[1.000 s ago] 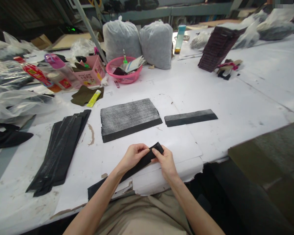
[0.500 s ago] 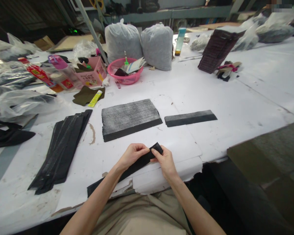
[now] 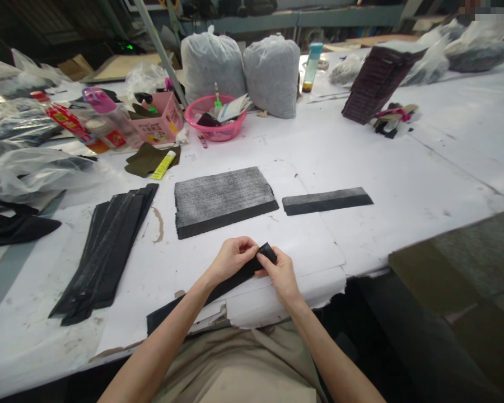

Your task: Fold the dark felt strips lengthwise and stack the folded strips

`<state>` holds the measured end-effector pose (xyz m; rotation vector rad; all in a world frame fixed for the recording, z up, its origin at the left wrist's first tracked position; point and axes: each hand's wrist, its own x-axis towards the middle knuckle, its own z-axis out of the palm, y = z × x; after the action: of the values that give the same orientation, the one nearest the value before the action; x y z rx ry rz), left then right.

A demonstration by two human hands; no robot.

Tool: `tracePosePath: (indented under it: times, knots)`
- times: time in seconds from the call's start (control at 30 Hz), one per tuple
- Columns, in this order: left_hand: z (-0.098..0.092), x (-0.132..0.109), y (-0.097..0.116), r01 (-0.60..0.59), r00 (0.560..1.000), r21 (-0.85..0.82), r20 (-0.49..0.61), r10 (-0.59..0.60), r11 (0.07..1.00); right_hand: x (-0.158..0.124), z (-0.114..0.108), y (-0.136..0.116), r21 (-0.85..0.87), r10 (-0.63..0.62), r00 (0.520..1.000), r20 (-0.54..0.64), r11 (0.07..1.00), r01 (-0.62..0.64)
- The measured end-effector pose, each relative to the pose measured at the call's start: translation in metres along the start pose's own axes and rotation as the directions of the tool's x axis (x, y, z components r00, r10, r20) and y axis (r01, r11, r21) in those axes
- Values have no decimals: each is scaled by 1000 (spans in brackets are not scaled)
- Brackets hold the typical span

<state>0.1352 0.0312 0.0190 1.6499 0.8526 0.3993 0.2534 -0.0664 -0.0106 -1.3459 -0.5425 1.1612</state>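
My left hand (image 3: 232, 258) and my right hand (image 3: 280, 274) are both closed on the far end of a long black fabric strip (image 3: 235, 278), close together near the table's front edge. The strip runs back and to the left under my left forearm, and its other end (image 3: 162, 317) lies on the white table (image 3: 403, 168). Just beyond my hands lie a wide black-and-grey fabric panel (image 3: 222, 200) and a narrow black strip (image 3: 326, 201) to its right.
A stack of black strips (image 3: 107, 246) lies at the left. Behind it are plastic bags (image 3: 29, 173), a pink box (image 3: 157, 120), a pink basin (image 3: 216, 120), two grey sacks (image 3: 243, 70), a dark stack (image 3: 373, 84) and a yellow tube (image 3: 163, 165).
My hands have shifted slightly up the strip's end and drawn a little closer together; the view has moved slightly. Nothing else on the table has moved.
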Motion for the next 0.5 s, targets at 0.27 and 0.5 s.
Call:
tracePosePath:
  times: [0.27, 0.5]
  knots:
    - [1, 1, -3, 23, 1000, -47, 14, -22, 999, 0, -3, 0, -9, 0, 998, 55, 1000, 0]
    - [-9, -3, -3, 98, 990, -165, 112, -80, 981, 0, -3, 2, -4, 0, 999, 49, 1000, 0]
